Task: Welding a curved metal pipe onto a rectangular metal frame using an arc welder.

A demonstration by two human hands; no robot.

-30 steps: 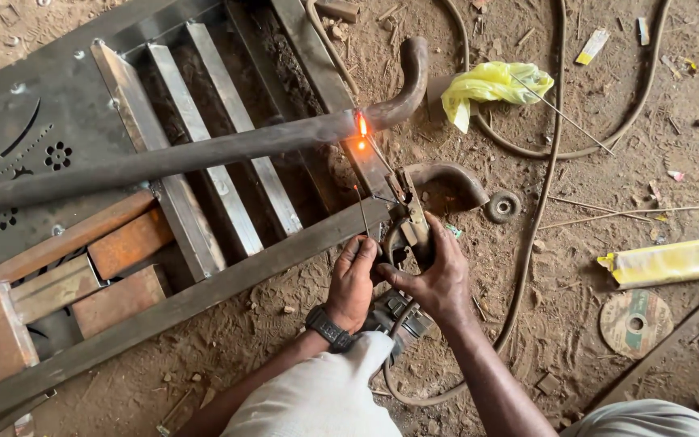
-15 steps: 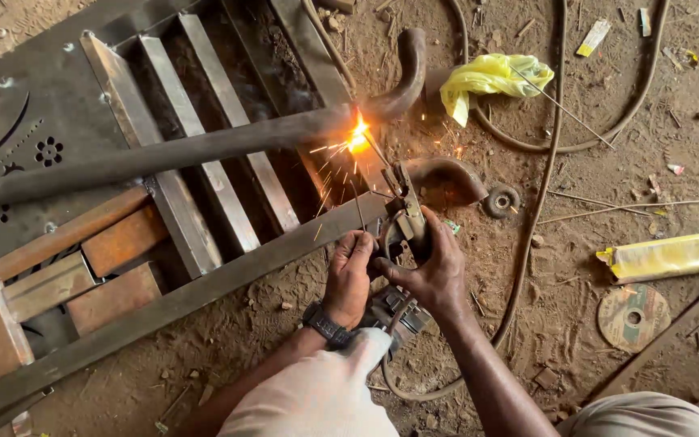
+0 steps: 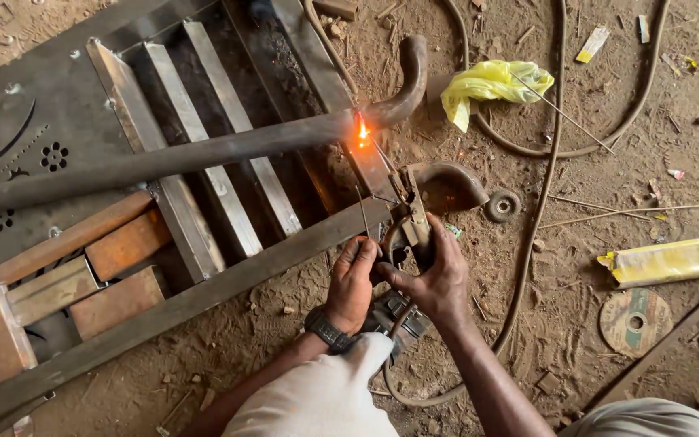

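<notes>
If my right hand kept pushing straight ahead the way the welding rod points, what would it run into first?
Probably the long steel pipe. The right hand grips the electrode holder, whose rod tip glows at the pipe's joint with the curved elbow. The frame's flat bar lies below that line, though depth is unclear.

You are looking at two hands, left [image 3: 352, 283] and right [image 3: 438, 279], two curved pipe elbows (one [image 3: 404, 81], another [image 3: 451, 176]), one grinding disc [image 3: 635, 321], one yellow bag [image 3: 491, 83].
</notes>
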